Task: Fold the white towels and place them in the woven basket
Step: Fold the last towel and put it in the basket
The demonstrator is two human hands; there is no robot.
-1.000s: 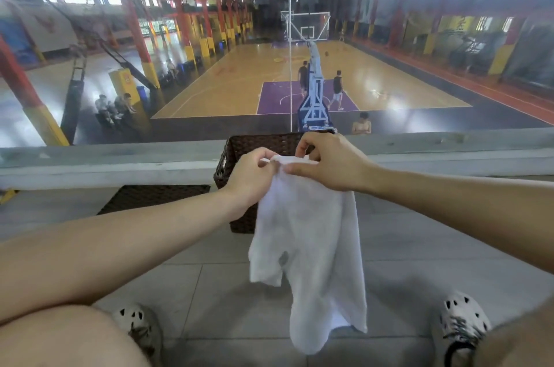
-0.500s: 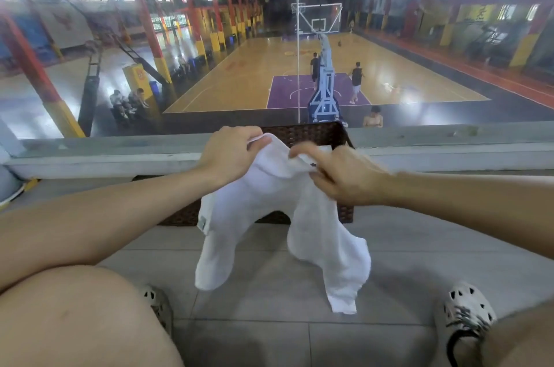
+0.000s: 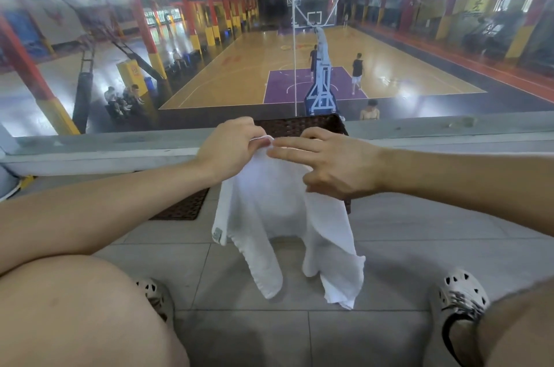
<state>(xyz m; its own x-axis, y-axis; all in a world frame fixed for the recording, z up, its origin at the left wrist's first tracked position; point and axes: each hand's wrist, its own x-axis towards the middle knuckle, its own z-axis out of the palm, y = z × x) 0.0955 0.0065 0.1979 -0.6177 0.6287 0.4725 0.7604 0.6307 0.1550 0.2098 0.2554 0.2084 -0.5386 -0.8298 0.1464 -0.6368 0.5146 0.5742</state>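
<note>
A white towel hangs in the air in front of me, its two lower ends dangling above the tiled floor. My left hand pinches its top corner. My right hand lies against the upper edge with two fingers stretched straight toward the left hand and the other fingers curled on the cloth. Behind both hands stands the dark woven basket, mostly hidden by the towel and my hands.
A flat dark woven piece lies on the floor left of the basket. A grey ledge with a glass pane runs across behind it. My knees and two perforated shoes frame the grey tiled floor.
The hands came together at the towel's top edge. The right hand's fingers straightened toward the left hand. The towel now hangs with a tagged edge on the left.
</note>
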